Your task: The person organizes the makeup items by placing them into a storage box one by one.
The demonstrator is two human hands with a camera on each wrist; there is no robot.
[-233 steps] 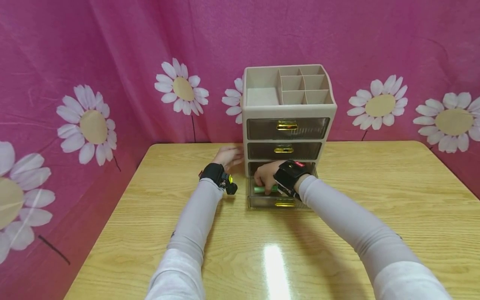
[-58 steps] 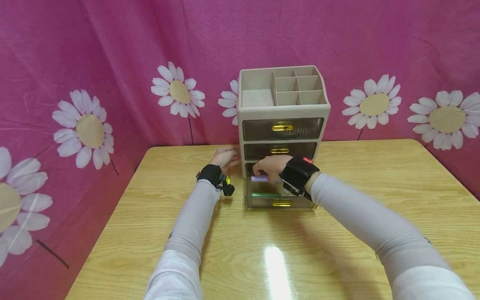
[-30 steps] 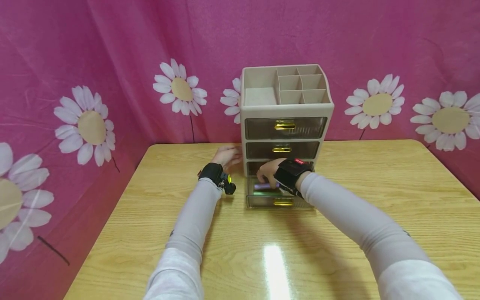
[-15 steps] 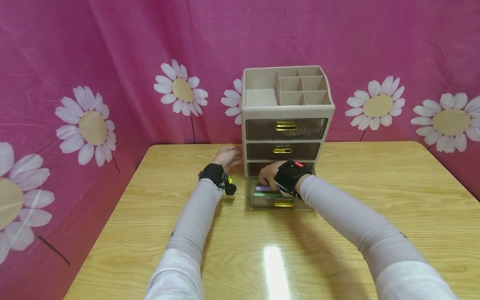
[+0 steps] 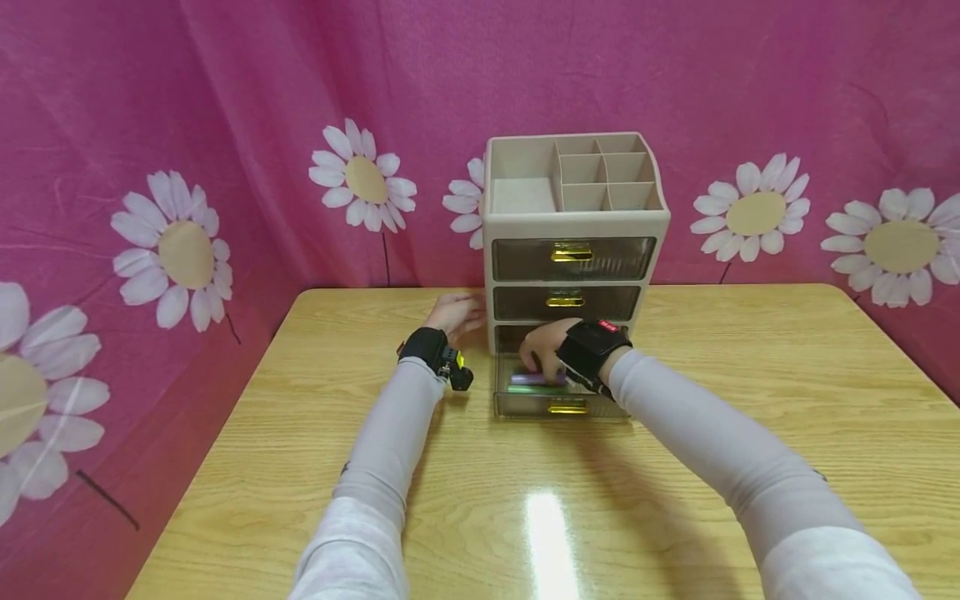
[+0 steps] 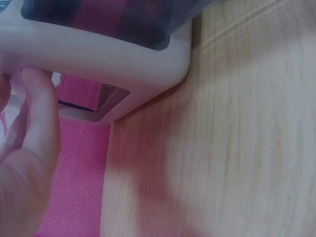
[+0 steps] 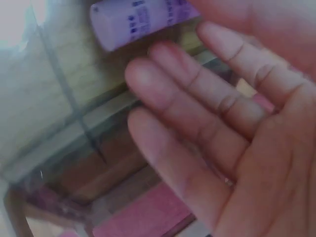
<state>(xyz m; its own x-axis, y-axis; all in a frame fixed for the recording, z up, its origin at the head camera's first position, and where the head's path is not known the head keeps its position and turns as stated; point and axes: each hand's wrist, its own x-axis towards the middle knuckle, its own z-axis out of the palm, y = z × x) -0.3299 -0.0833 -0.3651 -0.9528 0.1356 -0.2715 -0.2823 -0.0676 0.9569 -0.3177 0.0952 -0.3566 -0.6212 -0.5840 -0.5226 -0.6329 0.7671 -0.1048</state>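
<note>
A beige desktop organizer with smoky drawers stands at the back of the table. Its lowest drawer is pulled out. Inside lie a purple tube with printed marks and, nearer the drawer front, a green tube. My right hand reaches down into this drawer over the purple tube. In the right wrist view its fingers are loosely extended and apart from the purple tube, with the thumb side overlapping one end. My left hand rests on the organizer's left side, its fingers extended against the wall.
Two upper drawers with gold handles are closed, and an open compartment tray tops the organizer. The wooden table extends to both sides and in front. A pink flowered curtain hangs close behind and at left.
Earlier my right hand held the green tube in the drawer, then the purple one. The purple tube came forward beside the green one, and the fingers let go. My left hand stayed put.
</note>
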